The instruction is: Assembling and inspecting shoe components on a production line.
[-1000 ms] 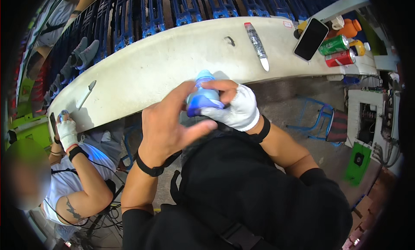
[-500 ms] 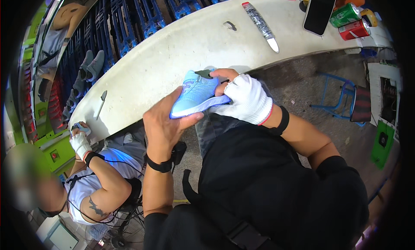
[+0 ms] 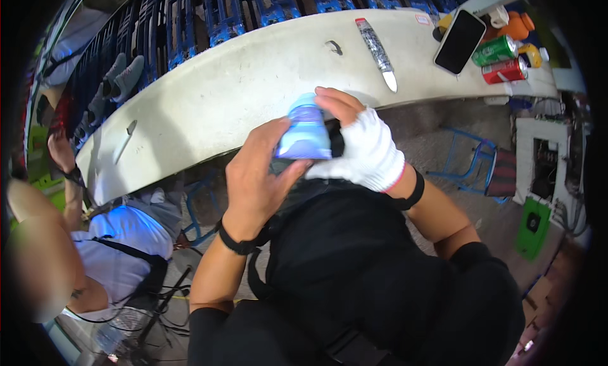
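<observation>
A light blue sneaker [image 3: 305, 138] with a lavender sole edge is held up between both hands, just off the near edge of the table, its toe end facing me. My bare left hand [image 3: 253, 173] grips its left side, with the thumb low near the toe. My right hand [image 3: 370, 144] wears a white knit glove that leaves fingertips bare. Its fingers close on the upper right part of the shoe, near the heel. The far side and the inside of the sneaker are hidden.
On the curved pale table [image 3: 209, 106] lie a tape-wrapped tool with a white tip [image 3: 378, 54], a knife-like tool [image 3: 125, 142], a phone [image 3: 460, 42], a green can [image 3: 494, 50] and a red can [image 3: 505, 71]. Blue racks [image 3: 221, 18] run behind; a co-worker [image 3: 126, 233] sits left.
The sneaker has turned from lying sideways to showing me its toe, both hands still on it. The co-worker's arm now reaches up toward the rack side. My view has shifted slightly.
</observation>
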The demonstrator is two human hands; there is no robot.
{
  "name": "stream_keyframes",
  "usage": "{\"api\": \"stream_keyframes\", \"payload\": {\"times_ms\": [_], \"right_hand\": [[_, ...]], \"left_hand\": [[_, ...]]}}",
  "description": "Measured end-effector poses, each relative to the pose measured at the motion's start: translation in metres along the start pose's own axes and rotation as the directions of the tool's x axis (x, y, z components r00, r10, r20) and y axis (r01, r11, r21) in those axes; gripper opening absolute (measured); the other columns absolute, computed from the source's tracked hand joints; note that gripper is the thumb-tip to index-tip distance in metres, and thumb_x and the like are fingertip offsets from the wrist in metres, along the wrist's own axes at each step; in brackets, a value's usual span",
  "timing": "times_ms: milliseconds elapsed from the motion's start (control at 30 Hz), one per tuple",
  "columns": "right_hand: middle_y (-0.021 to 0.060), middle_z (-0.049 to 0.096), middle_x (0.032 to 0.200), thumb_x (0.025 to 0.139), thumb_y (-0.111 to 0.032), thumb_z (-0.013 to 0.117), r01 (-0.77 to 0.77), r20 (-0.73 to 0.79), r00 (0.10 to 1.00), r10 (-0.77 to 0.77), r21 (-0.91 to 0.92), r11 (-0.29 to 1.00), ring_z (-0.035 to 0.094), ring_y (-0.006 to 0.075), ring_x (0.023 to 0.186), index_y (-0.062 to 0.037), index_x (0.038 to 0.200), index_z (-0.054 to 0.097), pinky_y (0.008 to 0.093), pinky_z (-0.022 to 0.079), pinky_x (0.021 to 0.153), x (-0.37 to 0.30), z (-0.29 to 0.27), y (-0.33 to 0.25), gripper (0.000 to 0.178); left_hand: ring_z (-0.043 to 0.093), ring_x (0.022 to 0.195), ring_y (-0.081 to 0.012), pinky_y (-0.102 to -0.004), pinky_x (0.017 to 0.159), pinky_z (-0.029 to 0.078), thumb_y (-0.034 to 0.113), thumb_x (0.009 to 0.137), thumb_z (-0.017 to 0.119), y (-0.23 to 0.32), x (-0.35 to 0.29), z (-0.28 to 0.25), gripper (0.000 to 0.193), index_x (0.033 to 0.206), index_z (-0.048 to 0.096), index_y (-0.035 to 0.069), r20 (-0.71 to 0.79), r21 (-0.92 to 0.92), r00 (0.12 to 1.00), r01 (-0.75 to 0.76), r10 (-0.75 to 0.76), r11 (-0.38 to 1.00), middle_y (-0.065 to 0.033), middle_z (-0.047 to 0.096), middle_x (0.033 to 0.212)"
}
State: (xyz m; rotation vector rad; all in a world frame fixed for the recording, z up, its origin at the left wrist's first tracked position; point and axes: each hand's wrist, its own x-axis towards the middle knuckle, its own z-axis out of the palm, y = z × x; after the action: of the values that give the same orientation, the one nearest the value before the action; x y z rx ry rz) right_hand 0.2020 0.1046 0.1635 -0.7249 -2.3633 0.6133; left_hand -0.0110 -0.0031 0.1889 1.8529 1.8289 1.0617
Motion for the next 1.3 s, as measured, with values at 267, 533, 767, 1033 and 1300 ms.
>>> {"api": "stream_keyframes", "payload": {"times_ms": [267,533,767,1033,1300], "right_hand": [[0.0198,0.075,0.129,0.073,-0.035,0.104,-0.011,-0.028,0.999,0.026,0.444,0.896,0.075,0.0368,0.121,-0.0051,0.133,0.070,0.0428,0.059,0.103,0.007,-0.008,0.000,0.075],[0.0162,0.082,0.114,0.073,-0.018,0.104,0.048,0.096,0.987,-0.130,0.598,0.800,0.077,0.0339,0.118,-0.0058,0.115,0.072,0.0519,0.054,0.112,0.013,-0.013,0.012,0.054],[0.0148,0.083,0.110,0.071,-0.016,0.105,0.131,0.083,0.973,-0.214,0.563,0.816,0.079,0.0344,0.111,-0.0073,0.109,0.071,0.0512,0.055,0.110,0.011,-0.011,0.016,0.051],[0.0185,0.078,0.106,0.117,-0.035,0.059,0.044,0.087,0.865,0.493,0.968,-0.248,0.076,0.0309,0.109,-0.0013,0.116,0.064,0.0477,0.061,0.101,0.005,0.025,0.010,0.035],[0.0191,0.066,0.149,0.090,-0.033,0.090,0.112,0.047,0.983,-0.176,0.608,0.786,0.067,0.0320,0.132,-0.0066,0.153,0.060,0.0411,0.053,0.111,0.072,0.027,0.028,0.074]], "left_hand": [[0.077,0.100,-0.0337,-0.0400,0.075,0.063,0.004,0.075,0.095,-0.011,-0.005,0.046,0.037,0.104,0.072,0.001,-0.288,-0.101,0.930,-0.267,0.229,0.958,-0.0134,0.071,0.101],[0.073,0.099,-0.0314,-0.0398,0.073,0.060,0.010,0.065,0.096,-0.018,-0.006,0.036,0.038,0.093,0.070,0.009,-0.197,-0.165,0.954,-0.259,0.226,0.952,-0.0091,0.070,0.098],[0.068,0.098,-0.0301,-0.0416,0.080,0.057,0.016,0.065,0.098,-0.031,-0.002,0.033,0.045,0.096,0.066,0.010,0.022,-0.252,0.994,-0.097,0.106,0.963,-0.0058,0.068,0.097],[0.072,0.116,-0.0364,-0.0450,0.095,0.061,0.001,0.080,0.081,-0.055,-0.018,0.016,0.060,0.138,0.069,0.007,-0.076,0.120,0.962,-0.253,0.263,0.960,-0.0165,0.071,0.132],[0.070,0.111,-0.0391,-0.0463,0.097,0.058,0.027,0.080,0.090,-0.047,0.041,-0.031,0.065,0.136,0.067,0.002,0.015,0.006,0.960,-0.280,0.280,0.960,-0.0165,0.073,0.124]]}}
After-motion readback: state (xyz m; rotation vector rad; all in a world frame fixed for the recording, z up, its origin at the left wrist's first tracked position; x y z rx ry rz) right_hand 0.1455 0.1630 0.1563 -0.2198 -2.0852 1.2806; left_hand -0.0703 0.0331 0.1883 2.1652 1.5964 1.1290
